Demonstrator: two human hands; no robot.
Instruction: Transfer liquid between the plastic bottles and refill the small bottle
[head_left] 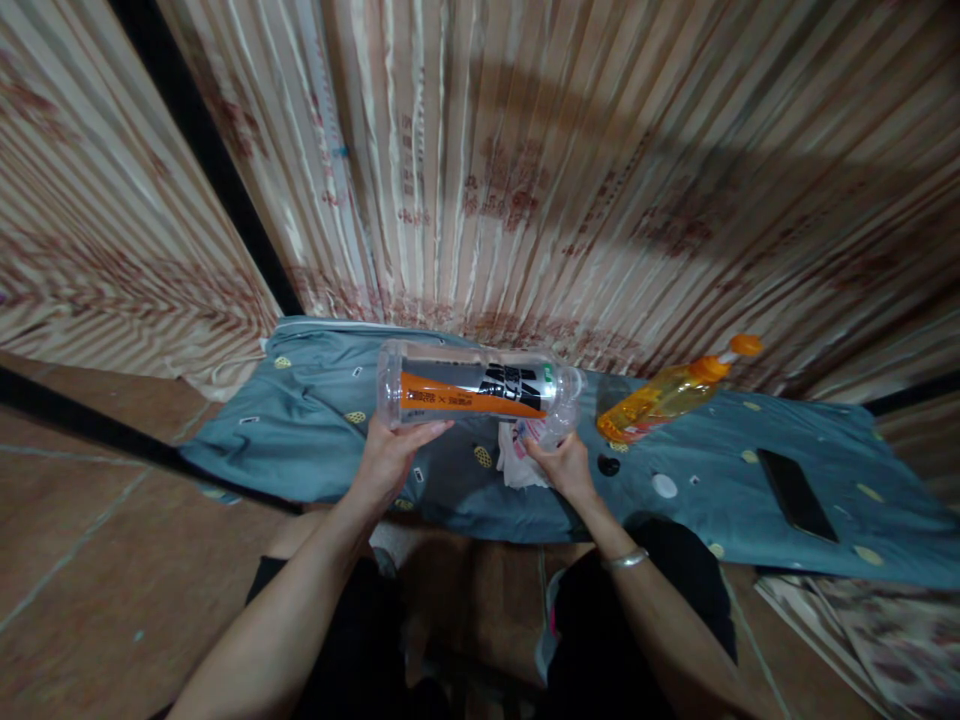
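A large clear plastic bottle [480,385] with an orange, silver and black label lies sideways between my hands, above the blue cloth. Its base end rests in my left hand [397,450], the thumb along its lower side. At the neck end, my right hand [562,460] grips the bottle. Beneath that end is a crumpled white plastic wrapper or tissue [519,460] with pink and blue print; whether my right fingers also hold it I cannot tell. A black bottle cap [608,465] lies on the cloth just right of my right hand.
A bottle of orange-yellow liquid [660,400] with an orange pump top stands tilted in view to the right. A white disc [664,486] and a dark phone [796,494] lie on the blue patterned cloth [315,440]. Behind hangs a striped curtain [480,180]; a black pole [210,160] crosses the left.
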